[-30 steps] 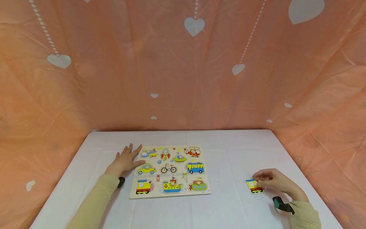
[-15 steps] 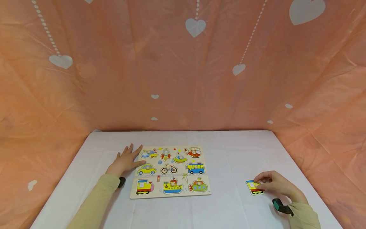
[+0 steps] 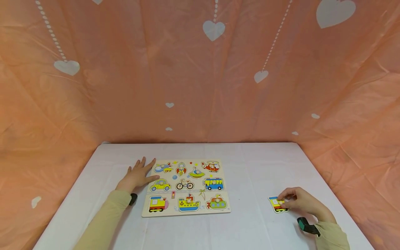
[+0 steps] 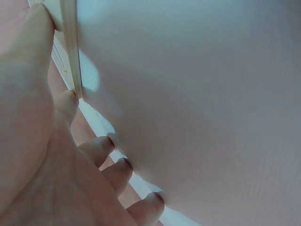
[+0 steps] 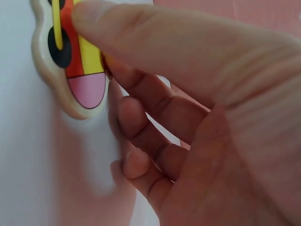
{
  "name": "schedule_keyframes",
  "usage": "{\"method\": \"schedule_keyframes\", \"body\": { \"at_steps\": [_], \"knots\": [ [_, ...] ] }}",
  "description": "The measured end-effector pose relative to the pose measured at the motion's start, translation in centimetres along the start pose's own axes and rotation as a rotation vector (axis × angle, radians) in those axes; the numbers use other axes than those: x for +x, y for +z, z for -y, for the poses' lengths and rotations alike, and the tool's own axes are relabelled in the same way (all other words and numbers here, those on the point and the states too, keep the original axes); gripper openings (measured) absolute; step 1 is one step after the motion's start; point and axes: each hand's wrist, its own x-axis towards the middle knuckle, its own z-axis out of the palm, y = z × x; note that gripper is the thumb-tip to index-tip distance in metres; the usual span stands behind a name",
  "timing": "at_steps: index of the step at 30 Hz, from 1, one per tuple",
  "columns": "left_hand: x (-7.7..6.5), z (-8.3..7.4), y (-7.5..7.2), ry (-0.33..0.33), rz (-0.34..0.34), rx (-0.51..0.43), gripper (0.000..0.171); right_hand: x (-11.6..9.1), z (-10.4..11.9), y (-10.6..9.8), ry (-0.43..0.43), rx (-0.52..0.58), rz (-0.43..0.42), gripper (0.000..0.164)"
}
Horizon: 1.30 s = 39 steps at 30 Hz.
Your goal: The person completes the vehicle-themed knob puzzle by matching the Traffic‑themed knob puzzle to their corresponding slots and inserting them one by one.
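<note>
A wooden knob puzzle board (image 3: 175,211) with colourful vehicle pictures lies flat on the table. My left hand (image 3: 135,177) rests at its left edge with fingers spread, the thumb and index finger touching the board. In the left wrist view, the board's side edge (image 4: 71,47) shows beside the thumb. Away to the right, my right hand (image 3: 301,201) pinches a train puzzle piece (image 3: 275,202) between thumb and index finger. From the right wrist, the train piece's pink nose (image 5: 88,90) and black wheels are visible; the thumb covers part of it. The other right fingers curl loosely.
A white cloth covers the table (image 3: 247,225). Behind and at the sides hangs a peach curtain (image 3: 187,83) with white hearts. The train spot (image 3: 157,203) on the board shows a printed train without a knob; the other vehicles have knobs.
The right thumb and index finger have come down and closed on the train piece, which stays about where it was. The left hand and the board hold still.
</note>
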Motion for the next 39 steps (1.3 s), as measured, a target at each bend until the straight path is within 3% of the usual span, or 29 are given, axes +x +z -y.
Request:
{"method": "schedule_keyframes", "body": {
  "at_steps": [5,9,19,25,32,39],
  "knots": [
    [0.1,0.1,0.1,0.004,-0.002,0.002,0.088,-0.1,0.1,0.0,-0.025,0.022,0.006,0.019],
    [0.2,0.3,0.2,0.005,-0.002,0.003,0.088,0.3,0.2,0.1,-0.078,-0.030,-0.015,0.016],
    [0.2,0.4,0.2,0.010,0.002,-0.007,0.087,2.7,1.2,1.0,-0.143,-0.051,-0.022,0.012],
    [0.4,0.5,0.4,0.011,0.000,0.004,0.088,4.4,2.3,1.6,-0.130,-0.046,-0.011,0.011],
    [0.5,0.6,0.5,0.005,0.000,0.002,0.089,6.3,4.2,2.6,-0.104,-0.070,-0.002,0.011],
    [0.5,0.7,0.5,0.003,-0.001,-0.001,0.090,8.0,8.0,4.4,-0.167,-0.053,0.037,0.009]
  ]
}}
